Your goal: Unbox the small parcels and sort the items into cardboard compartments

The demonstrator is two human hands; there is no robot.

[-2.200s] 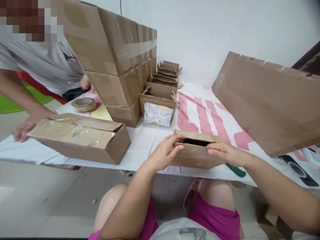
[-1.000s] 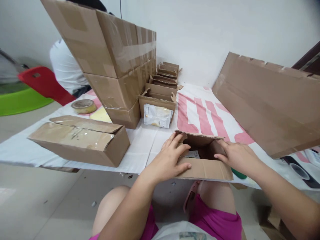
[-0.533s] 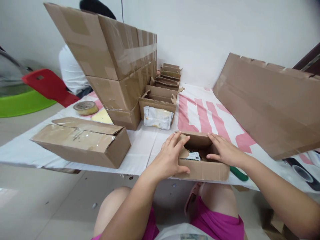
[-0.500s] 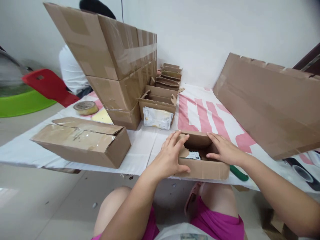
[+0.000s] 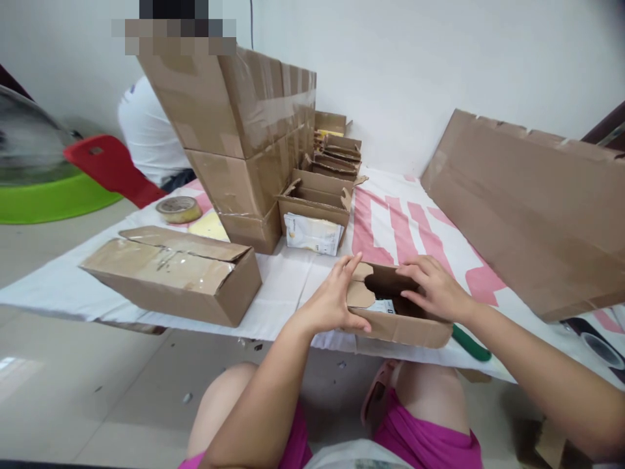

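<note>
A small open cardboard box (image 5: 400, 331) sits at the table's front edge, in front of me. Inside it shows part of a white and green printed packet (image 5: 384, 305); the rest of the contents is hidden. My left hand (image 5: 334, 299) grips the box's left end, thumb on the front wall and fingers spread toward the back. The left end flap (image 5: 360, 294) is folded inward beside it. At the right end, my right hand (image 5: 432, 286) curls over the box, with fingertips reaching inside around the end flap.
A taped box (image 5: 170, 273) lies to the left, near a tape roll (image 5: 178, 210). Stacked cartons (image 5: 219, 176) and a row of open boxes (image 5: 317, 195) with white pouches (image 5: 312, 234) stand behind. A large cardboard sheet (image 5: 527, 208) leans right; a green handle (image 5: 471, 343) lies near my right wrist.
My right hand has shifted from the back corner to the right end, its fingers more bent. The left flap now lies further inward. The view has turned slightly left.
</note>
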